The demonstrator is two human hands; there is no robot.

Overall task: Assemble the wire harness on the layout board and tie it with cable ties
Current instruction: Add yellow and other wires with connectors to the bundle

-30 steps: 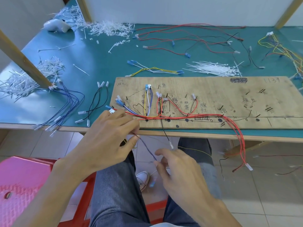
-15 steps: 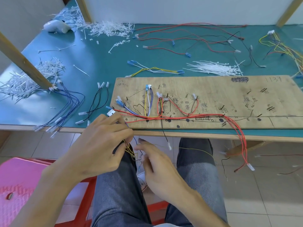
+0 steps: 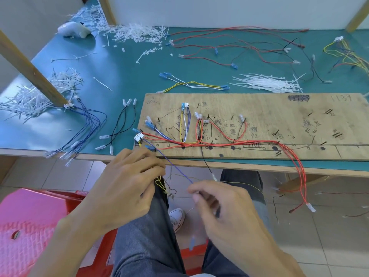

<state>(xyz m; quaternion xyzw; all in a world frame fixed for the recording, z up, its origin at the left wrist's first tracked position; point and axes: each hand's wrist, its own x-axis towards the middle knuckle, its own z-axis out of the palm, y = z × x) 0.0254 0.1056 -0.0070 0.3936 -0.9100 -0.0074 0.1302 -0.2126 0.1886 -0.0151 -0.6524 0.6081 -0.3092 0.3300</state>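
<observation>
Pinches purple wire [image 3: 171, 164] taut in right grip [image 3: 223, 204]; curls left grip [image 3: 127, 182] round yellow wires [image 3: 159, 181] below desk [image 3: 123, 80] edge.

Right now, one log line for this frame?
stage: routing | left hand: holds yellow wires | right hand: pinches purple wire | board: red wires laid | cable ties: loose pile
</observation>
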